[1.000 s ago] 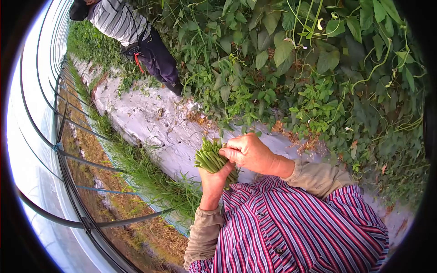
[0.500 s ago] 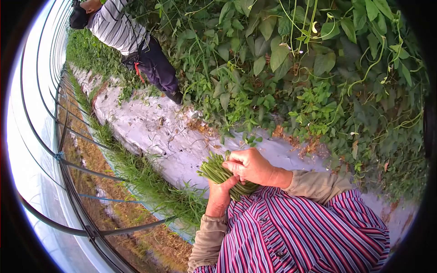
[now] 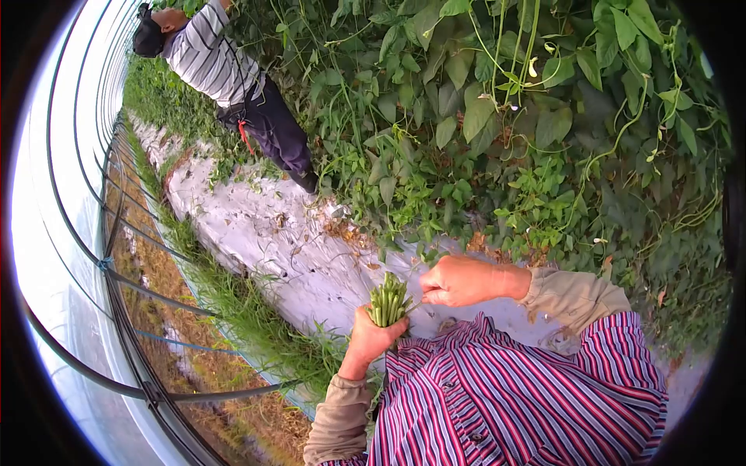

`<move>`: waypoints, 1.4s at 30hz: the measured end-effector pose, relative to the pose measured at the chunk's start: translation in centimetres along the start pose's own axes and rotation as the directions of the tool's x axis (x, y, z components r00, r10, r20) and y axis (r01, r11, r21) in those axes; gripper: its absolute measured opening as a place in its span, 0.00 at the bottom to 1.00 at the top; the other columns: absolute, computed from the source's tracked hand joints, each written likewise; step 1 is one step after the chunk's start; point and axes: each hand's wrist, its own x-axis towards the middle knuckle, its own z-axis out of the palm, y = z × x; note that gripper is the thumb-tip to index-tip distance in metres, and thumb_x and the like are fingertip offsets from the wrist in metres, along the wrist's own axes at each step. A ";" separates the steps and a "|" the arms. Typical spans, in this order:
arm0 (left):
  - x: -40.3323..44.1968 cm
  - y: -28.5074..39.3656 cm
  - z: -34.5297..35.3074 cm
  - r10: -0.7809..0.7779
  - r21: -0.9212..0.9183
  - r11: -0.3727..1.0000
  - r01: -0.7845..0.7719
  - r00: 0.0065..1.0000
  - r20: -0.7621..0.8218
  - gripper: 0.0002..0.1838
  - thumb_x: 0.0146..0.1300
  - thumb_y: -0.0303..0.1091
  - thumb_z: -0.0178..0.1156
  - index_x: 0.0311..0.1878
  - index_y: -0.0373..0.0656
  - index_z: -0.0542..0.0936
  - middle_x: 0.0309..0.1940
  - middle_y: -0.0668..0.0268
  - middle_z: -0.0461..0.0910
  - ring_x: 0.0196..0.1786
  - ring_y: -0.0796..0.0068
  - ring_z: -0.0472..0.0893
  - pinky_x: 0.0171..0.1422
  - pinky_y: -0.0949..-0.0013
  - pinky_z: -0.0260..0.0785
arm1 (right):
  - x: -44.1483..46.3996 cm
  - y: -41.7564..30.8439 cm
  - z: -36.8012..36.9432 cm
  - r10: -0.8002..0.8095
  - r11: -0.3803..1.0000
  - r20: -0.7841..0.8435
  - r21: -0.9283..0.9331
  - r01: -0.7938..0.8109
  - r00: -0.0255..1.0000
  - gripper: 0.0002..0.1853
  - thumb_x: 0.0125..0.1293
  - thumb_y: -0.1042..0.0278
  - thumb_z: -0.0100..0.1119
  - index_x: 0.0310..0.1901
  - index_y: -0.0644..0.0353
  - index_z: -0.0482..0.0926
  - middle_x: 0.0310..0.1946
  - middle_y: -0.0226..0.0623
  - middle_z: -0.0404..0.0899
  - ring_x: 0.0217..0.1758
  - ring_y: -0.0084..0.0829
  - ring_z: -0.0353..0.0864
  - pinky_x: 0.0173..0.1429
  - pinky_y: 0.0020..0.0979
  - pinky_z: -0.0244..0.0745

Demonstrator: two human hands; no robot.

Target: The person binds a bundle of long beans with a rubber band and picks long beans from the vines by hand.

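A bundle of long green beans point(image 3: 388, 301) stands with its cut-looking ends up, in front of the striped garment. My left hand point(image 3: 374, 335) is wrapped round the bundle, thumb across its near side. Just right of it, my right hand point(image 3: 460, 281) is closed, with thumb and forefinger pinched together. A thin strand seems to run from this pinch towards the bundle, but it is too fine to name. The lower part of the beans is hidden behind my left hand and the garment.
Climbing bean plants point(image 3: 466, 101) with hanging pods fill the upper right. Pale ground sheeting point(image 3: 256, 217) runs along the row. A person in a striped shirt point(image 3: 214, 62) stands among the plants further up. Curved tunnel pipes point(image 3: 62, 202) and a grass strip point(image 3: 233, 291) lie left.
My right hand has moved off the bundle to the right. The bundle has turned more upright in my left hand. The other person appears slightly lower and further right in view.
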 end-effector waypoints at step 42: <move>1.7 6.5 1.6 -0.042 -0.539 0.842 0.009 0.998 -0.050 0.14 0.51 0.19 0.61 0.43 0.35 0.76 0.32 0.66 0.79 0.32 0.76 0.80 0.33 0.73 0.76 | 1.5 -3.6 -0.8 0.081 0.703 -0.447 0.659 0.267 0.891 0.07 0.62 0.73 0.61 0.39 0.66 0.77 0.26 0.29 0.77 0.27 0.16 0.76 0.30 0.21 0.72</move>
